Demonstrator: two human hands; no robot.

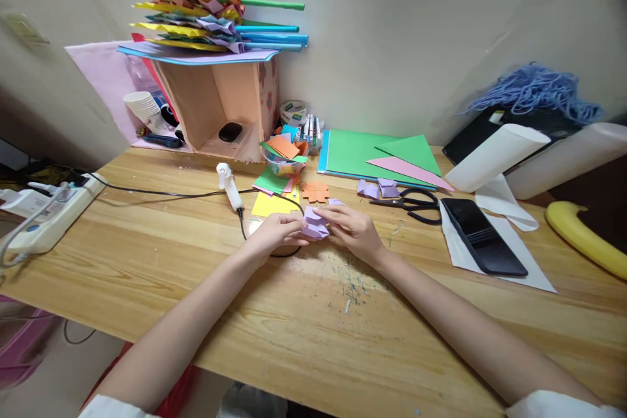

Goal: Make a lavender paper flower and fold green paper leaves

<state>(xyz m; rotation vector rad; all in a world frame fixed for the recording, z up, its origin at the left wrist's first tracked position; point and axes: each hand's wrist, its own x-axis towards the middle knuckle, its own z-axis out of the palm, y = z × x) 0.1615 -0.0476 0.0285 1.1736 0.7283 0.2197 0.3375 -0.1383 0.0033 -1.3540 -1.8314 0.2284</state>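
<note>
Head view: purple paper (315,225) part folded between two hands

The left hand (277,233) pinches the paper's near side between thumb and fingers, and the right hand (356,230) has its fingers closed on the other edge, so both grips are on the one piece, just above the table (196,300). Creases and raised flaps show on it; I judge the folding partly done, with the shape not yet finished. Whether the purple tip behind the right fingers belongs to it, I cannot tell.

Right of the grip and a little beyond lie two purple pieces (386,188), folded or bent, which look further along. An orange cutout (315,192) lies flat just beyond the grip, seemingly cut but not folded up. The scissors (424,204) rest beside the purple pieces, held by neither hand, and the glue gun (228,189) lies left of the grip, also unheld.

Nearest to being in the way is the black cord (161,194), which loops close under the left hand. Beyond that hand are yellow paper (274,202) and a bowl (281,168) of scraps. Well right of the grip are a phone (484,236) and a banana (582,235), both clear of the fingers
</note>
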